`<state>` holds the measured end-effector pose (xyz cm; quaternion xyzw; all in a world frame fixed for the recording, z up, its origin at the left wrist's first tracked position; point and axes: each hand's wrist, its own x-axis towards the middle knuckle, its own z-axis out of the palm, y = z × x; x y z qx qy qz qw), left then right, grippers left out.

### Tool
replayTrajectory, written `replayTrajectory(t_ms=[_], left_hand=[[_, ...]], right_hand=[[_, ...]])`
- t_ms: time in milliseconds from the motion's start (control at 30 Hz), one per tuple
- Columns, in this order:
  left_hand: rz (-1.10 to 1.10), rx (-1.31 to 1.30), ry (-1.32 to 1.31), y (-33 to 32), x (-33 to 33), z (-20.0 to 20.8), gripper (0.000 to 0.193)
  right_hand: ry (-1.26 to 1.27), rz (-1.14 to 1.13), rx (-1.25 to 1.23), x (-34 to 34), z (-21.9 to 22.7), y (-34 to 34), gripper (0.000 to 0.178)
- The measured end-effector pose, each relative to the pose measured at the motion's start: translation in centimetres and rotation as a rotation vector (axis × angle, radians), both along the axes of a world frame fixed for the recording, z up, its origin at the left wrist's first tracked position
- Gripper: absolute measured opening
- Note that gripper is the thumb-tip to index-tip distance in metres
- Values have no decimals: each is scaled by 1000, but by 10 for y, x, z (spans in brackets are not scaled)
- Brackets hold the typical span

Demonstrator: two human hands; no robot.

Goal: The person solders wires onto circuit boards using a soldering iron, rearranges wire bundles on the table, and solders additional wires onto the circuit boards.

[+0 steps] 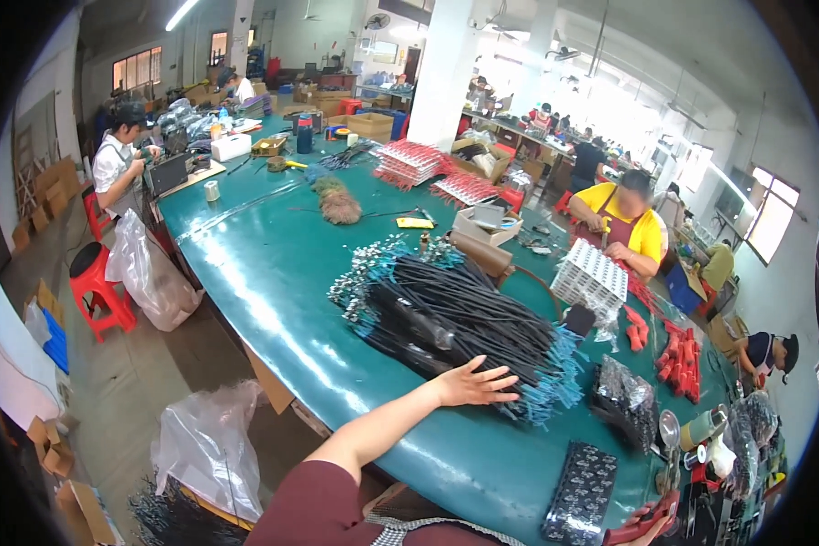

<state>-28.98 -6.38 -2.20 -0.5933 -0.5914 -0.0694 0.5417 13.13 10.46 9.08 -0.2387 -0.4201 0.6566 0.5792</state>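
Note:
My left hand (471, 384) reaches out over the green table with its fingers spread. It lies on the near side of a large heap of black cables (450, 305), close to the blue ends, and grips none of them. The cables carry blue sleeves (558, 373) on the right end and shiny metal tips with blue (348, 287) on the left end. Clear plastic wraps a part of the bundle. My right hand is not in view.
A black patterned pouch (581, 491) and plastic-wrapped black parts (624, 400) lie at the right, near red parts (679, 359). Across the table, a person in yellow (635, 223) works beside a white perforated rack (591, 278). Plastic bags (211, 441) and a red stool (96, 289) stand left.

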Motion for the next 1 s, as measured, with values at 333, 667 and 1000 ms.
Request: replayTrajectory(t_ms=[333,667,1000], left_hand=[[-152,-246,-351,-52,13,65,22],[249,-546,-375,-57,-25,131,17],[506,-483,-434,-96,-36,127,19]], right_hand=[[333,297,-150,165,-61,62,50],[261,-224,-112,128,-31,44,44],[410,339,-122,194,-112,93,49]])
